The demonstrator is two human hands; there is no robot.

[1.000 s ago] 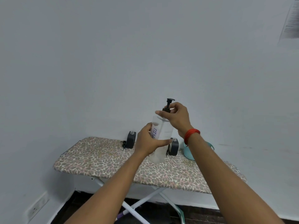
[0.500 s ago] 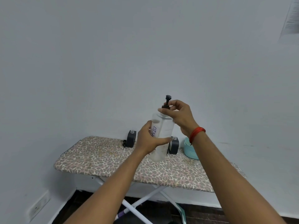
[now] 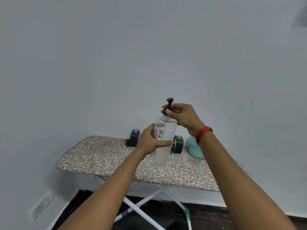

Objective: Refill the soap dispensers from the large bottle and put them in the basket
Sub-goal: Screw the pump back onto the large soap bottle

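Bottle: a large clear bottle (image 3: 167, 130) held almost upright, leaning slightly, in the middle of the scene over the ironing board (image 3: 103, 156); I cannot tell whether its base touches the cover. A white label with purple letters shows on its left side, partly hidden by fingers.
Pump: a black pump (image 3: 169, 102) stands on the bottle's neck, its head above the fingers.
Left grip: the left grip (image 3: 150, 141), a bare hand, is wrapped round the bottle's middle from the left, with the thumb lying across the near side.
Right grip: the right grip (image 3: 184, 117), also a bare hand, pinches the pump's collar at the neck with thumb and fingertips; a red band (image 3: 203, 132) circles the wrist.
Dispensers: two small dark dispensers stand at the board's far edge against the wall, one (image 3: 134, 137) left of the bottle and one (image 3: 178, 146) just right of it, partly behind it.
Basket: a teal basket (image 3: 195, 149) sits right of the second dispenser, partly hidden by the right forearm.
Board: spotted cover, white crossed legs, dark floor beneath.
Wall: plain and pale, with a socket (image 3: 41, 208) low on the left and a paper sheet (image 3: 300, 15) at the top right.
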